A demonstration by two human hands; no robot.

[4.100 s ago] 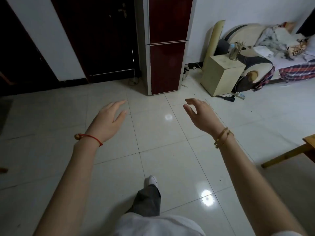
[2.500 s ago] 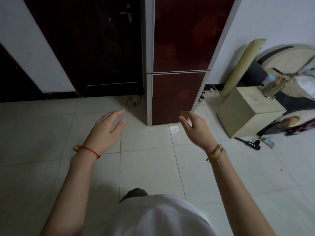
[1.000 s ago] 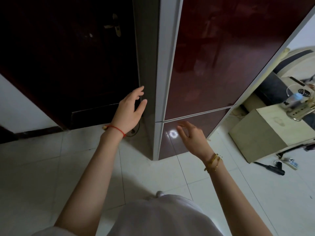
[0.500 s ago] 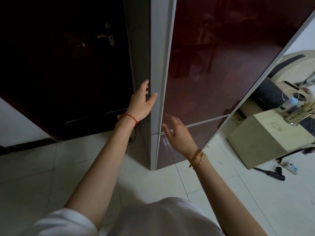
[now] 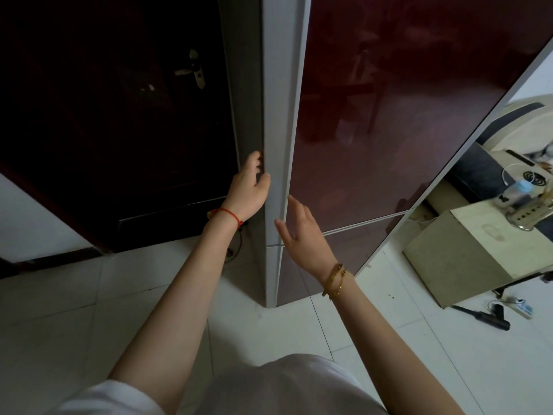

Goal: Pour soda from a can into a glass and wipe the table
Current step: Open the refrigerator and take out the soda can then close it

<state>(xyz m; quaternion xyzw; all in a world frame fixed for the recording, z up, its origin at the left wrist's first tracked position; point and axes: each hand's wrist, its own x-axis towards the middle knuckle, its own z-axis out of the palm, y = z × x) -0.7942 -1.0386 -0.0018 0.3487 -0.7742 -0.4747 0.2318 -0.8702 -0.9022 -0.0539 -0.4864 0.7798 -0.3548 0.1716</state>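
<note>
My left hand (image 5: 250,188) is now curling its fingers round the left edge of the fridge (image 5: 389,115) door, having just reached it; my right hand (image 5: 302,235) is hovering spread beside it. No can or glass showing yet, presumably inside.

Dim light is leaving the door (image 5: 113,115) nearly black, the fridge (image 5: 389,115) is reflecting faintly, and edges are bending.
</note>
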